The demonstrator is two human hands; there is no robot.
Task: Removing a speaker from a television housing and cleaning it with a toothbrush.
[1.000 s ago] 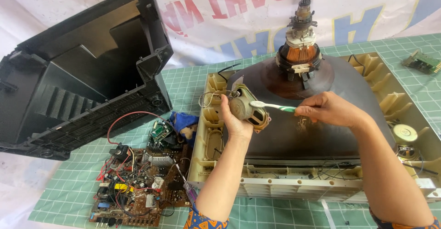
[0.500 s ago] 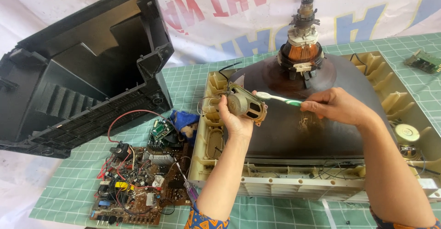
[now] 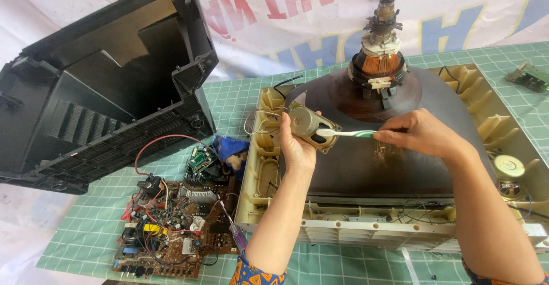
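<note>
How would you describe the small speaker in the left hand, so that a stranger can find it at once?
Start at the big dark picture tube lying in the cream television frame. Over its left edge, the left hand holds up a small oval speaker, with a toothbrush from the right hand touching it. The other speaker sits fixed in the frame's right side; this one is lifted.
</note>
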